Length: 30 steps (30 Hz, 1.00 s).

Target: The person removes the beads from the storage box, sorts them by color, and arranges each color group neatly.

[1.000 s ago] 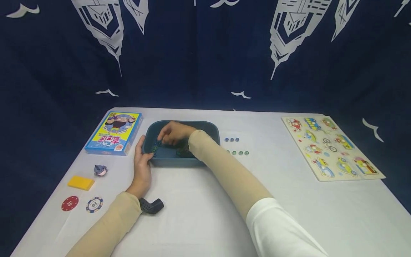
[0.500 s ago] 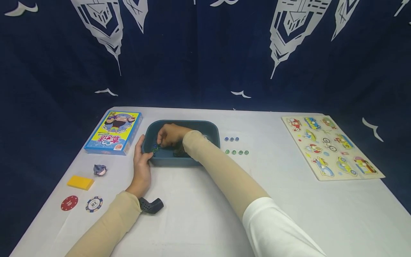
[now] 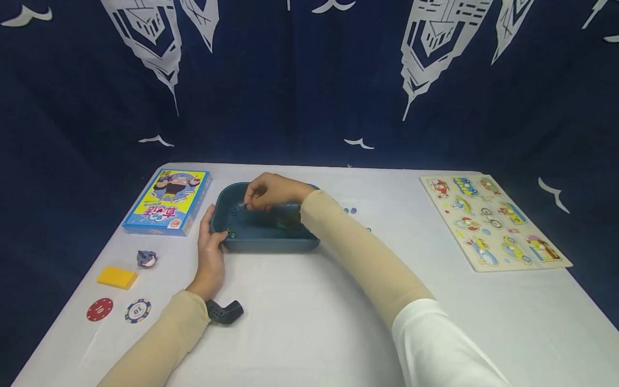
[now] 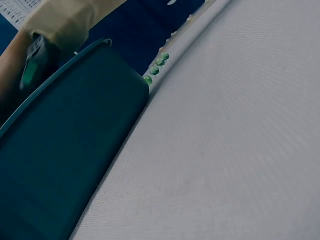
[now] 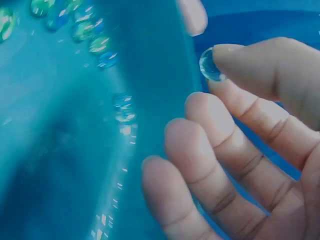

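Observation:
My right hand (image 3: pixel 274 192) is over the dark teal tray (image 3: pixel 271 245), and its thumb and index finger pinch a clear bluish glass marble (image 5: pixel 208 66). The other fingers lie slightly bent beside it in the right wrist view. Several green and blue marbles (image 5: pixel 99 44) lie along the tray's left end inside. At that end my left hand (image 3: pixel 211 263) holds the tray wall, thumb over the near corner and fingers along the outside. The left wrist view shows the tray's outer wall (image 4: pixel 75 135) but not the left fingers. A dark heap in the tray is partly hidden by the right wrist.
Right of the tray, blue marbles (image 3: pixel 353 210) and green marbles (image 4: pixel 154 69) sit on the table, partly covered by the right sleeve. A picture puzzle board (image 3: pixel 493 223) lies far right. At left are a blue box (image 3: pixel 166 201), shark figure (image 3: pixel 146 258), yellow block (image 3: pixel 117 277) and two chips (image 3: pixel 137 310).
My right hand has risen from the marbles at the tray's left end and shifted right with a marble pinched. The left hand keeps its hold. The head view has shifted slightly.

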Available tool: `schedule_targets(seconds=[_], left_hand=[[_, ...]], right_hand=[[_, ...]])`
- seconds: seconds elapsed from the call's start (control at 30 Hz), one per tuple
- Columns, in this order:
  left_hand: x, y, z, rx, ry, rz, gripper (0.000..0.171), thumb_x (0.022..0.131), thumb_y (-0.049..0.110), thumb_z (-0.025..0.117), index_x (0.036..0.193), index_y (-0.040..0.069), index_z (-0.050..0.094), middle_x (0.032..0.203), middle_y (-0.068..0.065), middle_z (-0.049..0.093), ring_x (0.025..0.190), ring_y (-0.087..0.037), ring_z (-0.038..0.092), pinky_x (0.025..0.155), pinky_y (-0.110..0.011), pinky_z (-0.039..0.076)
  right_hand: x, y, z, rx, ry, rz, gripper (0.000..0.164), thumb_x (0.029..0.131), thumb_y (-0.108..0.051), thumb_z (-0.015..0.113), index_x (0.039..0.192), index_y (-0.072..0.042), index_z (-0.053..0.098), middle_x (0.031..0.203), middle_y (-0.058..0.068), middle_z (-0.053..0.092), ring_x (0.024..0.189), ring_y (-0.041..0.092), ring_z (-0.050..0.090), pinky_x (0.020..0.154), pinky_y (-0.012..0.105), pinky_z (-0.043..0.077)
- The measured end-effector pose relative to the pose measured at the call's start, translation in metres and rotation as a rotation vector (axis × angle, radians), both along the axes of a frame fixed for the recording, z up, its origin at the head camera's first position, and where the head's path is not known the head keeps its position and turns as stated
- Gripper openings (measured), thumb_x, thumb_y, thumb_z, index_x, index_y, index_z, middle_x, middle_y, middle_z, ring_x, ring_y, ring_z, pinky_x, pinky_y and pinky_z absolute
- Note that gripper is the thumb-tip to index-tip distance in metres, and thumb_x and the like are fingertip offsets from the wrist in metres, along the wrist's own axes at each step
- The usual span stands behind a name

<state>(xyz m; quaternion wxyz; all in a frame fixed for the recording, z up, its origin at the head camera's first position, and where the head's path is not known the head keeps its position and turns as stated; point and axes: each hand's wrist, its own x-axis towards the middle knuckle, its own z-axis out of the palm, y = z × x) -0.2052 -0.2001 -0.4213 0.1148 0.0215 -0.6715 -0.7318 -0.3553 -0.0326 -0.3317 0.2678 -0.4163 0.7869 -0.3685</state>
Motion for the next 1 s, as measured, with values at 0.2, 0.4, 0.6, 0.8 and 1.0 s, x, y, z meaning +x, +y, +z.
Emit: schedule_targets(seconds=[0.2,0.4,0.6,0.8,1.0], left_hand=[[0.0,0.002,0.0,-0.028,0.005,-0.008,0.072,0.091,0.007,0.03,0.16,0.016,0.01,0.166,0.007,0.009,0.151,-0.007,0.006,0.122,-0.03,0.008],[-0.001,0.003,-0.001,-0.042,0.001,-0.007,0.072,0.091,0.007,0.03,0.16,0.016,0.01,0.166,0.009,0.008,0.151,-0.005,0.004,0.122,-0.03,0.006],[0.0,0.003,-0.002,-0.051,-0.01,0.0,0.073,0.091,0.008,0.03,0.16,0.017,0.01,0.165,0.011,0.006,0.151,-0.005,0.002,0.121,-0.03,0.005],[0.001,0.003,-0.001,-0.035,-0.007,0.005,0.073,0.09,0.007,0.03,0.16,0.016,0.009,0.165,0.011,0.006,0.151,-0.005,0.0,0.121,-0.03,0.004],[0.001,0.002,-0.001,-0.028,-0.015,0.005,0.073,0.091,0.008,0.029,0.16,0.019,0.009,0.165,0.013,0.004,0.15,-0.004,-0.001,0.121,-0.031,0.003]], right_hand=[[0.007,0.045,0.009,-0.215,-0.022,0.007,0.017,0.092,-0.003,0.064,0.105,0.007,0.067,0.092,0.02,0.068,0.068,0.018,0.055,0.068,0.039,0.051],[0.017,0.101,0.013,-0.326,0.027,-0.134,0.018,0.09,-0.007,0.068,0.106,0.003,0.069,0.092,0.023,0.066,0.07,0.022,0.057,0.069,0.041,0.053],[0.021,0.152,0.003,-0.401,0.107,-0.322,0.016,0.09,-0.01,0.07,0.104,-0.002,0.07,0.087,0.017,0.066,0.067,0.022,0.059,0.067,0.033,0.053],[0.021,0.193,-0.017,-0.43,0.07,-0.52,0.017,0.092,-0.012,0.068,0.106,-0.002,0.068,0.086,0.01,0.066,0.065,0.016,0.059,0.071,0.03,0.052],[0.009,0.226,-0.046,-0.411,0.021,-0.665,0.015,0.093,-0.014,0.066,0.106,-0.006,0.069,0.083,0.007,0.062,0.067,0.014,0.056,0.066,0.03,0.051]])
